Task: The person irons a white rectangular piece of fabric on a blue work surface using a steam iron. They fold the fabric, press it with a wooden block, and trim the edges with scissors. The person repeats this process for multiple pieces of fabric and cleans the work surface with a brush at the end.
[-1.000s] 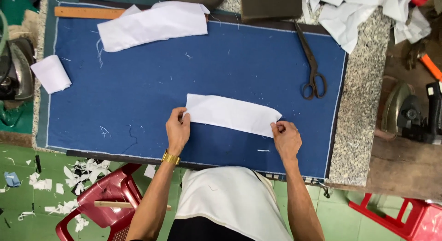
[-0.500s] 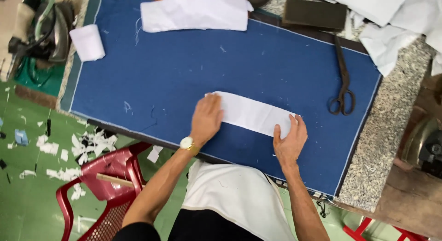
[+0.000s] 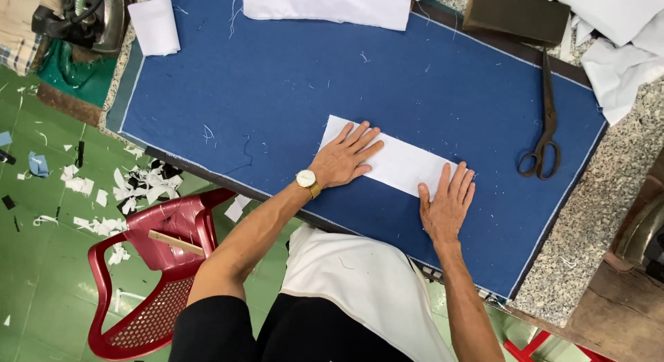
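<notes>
A long white fabric strip (image 3: pixel 398 161) lies flat on the blue cloth (image 3: pixel 277 78) that covers the table. My left hand (image 3: pixel 346 156), with a gold wristwatch, lies palm down on the strip's left end, fingers spread. My right hand (image 3: pixel 447 201) presses flat on the strip's right end, fingers apart. Neither hand grips anything.
Black scissors (image 3: pixel 544 130) lie on the cloth to the right. A larger white fabric piece (image 3: pixel 332 4) and a dark block (image 3: pixel 517 15) sit at the far edge, a small white piece (image 3: pixel 155 25) at the far left. A red plastic chair (image 3: pixel 162 265) stands on the scrap-strewn green floor.
Both hands went from pinching the strip's ends to lying flat on it with fingers spread. The view has shifted and tilted.
</notes>
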